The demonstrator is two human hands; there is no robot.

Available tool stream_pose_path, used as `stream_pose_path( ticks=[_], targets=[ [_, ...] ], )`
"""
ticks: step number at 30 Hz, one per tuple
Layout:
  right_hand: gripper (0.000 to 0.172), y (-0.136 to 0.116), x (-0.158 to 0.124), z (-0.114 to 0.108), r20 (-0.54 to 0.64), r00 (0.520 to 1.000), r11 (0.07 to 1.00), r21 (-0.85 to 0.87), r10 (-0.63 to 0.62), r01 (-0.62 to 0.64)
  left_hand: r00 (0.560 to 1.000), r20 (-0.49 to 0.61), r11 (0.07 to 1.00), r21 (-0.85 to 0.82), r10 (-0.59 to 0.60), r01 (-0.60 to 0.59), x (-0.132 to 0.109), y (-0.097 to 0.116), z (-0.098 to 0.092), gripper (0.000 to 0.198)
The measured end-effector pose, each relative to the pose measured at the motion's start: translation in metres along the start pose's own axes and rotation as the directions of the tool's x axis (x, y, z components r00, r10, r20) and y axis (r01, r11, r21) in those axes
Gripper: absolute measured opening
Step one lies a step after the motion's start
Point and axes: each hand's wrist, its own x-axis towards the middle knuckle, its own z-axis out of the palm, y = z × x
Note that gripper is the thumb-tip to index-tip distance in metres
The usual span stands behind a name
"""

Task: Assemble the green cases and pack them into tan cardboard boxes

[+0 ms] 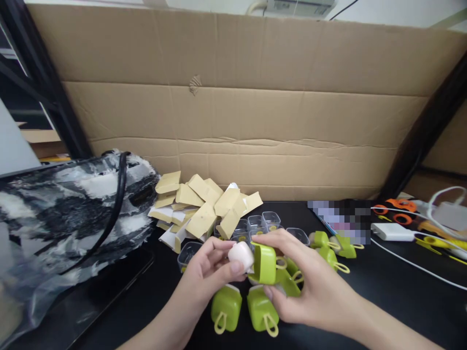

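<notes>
My left hand point(206, 270) is closed in a pinch on a small white piece point(241, 255), pressed against the open side of a green case point(265, 264). My right hand point(304, 282) wraps around that green case, with another green case point(290, 282) tucked under its fingers. Both hands hover just above the black table point(383, 287). Two green cases with yellow loops point(226, 307) point(261, 311) lie on the table right below my hands.
A pile of small tan cardboard boxes point(204, 206) and several clear plastic cups point(260, 222) lie behind my hands. More green cases point(333, 245) sit to the right, beside a white charger point(392, 232) and cables. A black-and-white bag point(65, 209) fills the left. A cardboard wall point(237, 107) stands behind.
</notes>
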Motion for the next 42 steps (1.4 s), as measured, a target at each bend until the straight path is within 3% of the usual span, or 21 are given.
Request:
stream_pose_path(
  ticks=[5,21,25,29,33,37,40,42],
  targets=[
    [0.061,0.0,-0.001,0.002,0.023,1.0,0.999,-0.031,-0.016,0.017,0.998,-0.033,0.996,0.075,0.046,-0.043,-0.005,0.002,0.002,0.026],
    [0.067,-0.001,-0.004,0.007,-0.019,0.999,0.998,0.049,-0.034,0.035,0.991,0.116,0.993,0.089,0.068,-0.079,-0.003,0.002,0.0,0.03],
    [0.068,-0.003,-0.006,0.009,0.041,0.999,1.0,0.003,-0.015,0.014,0.975,0.175,0.984,0.094,0.134,-0.152,-0.002,-0.003,-0.002,0.029],
    [0.062,-0.006,-0.007,0.011,0.1,0.995,1.0,-0.014,-0.006,0.007,0.97,0.213,0.954,0.247,0.118,-0.17,-0.002,-0.006,-0.005,0.024],
    [0.051,-0.004,-0.005,0.009,0.025,0.999,0.999,-0.004,-0.046,0.046,0.964,0.229,0.982,0.099,0.133,-0.159,0.004,-0.005,-0.003,0.052],
    [0.048,0.003,-0.005,0.01,-0.147,0.976,0.986,-0.004,-0.163,0.164,0.97,0.233,0.987,0.128,0.067,-0.099,0.009,0.0,0.011,0.049],
    [0.045,0.006,-0.006,0.015,-0.229,0.953,0.98,-0.063,-0.196,0.187,0.941,0.337,0.981,0.181,0.005,-0.07,0.007,0.003,0.027,0.052],
    [0.047,0.006,-0.005,0.017,-0.252,0.945,0.976,-0.12,-0.208,0.182,0.929,0.363,0.986,0.167,-0.073,0.012,0.004,0.004,0.035,0.056]
  ],
)
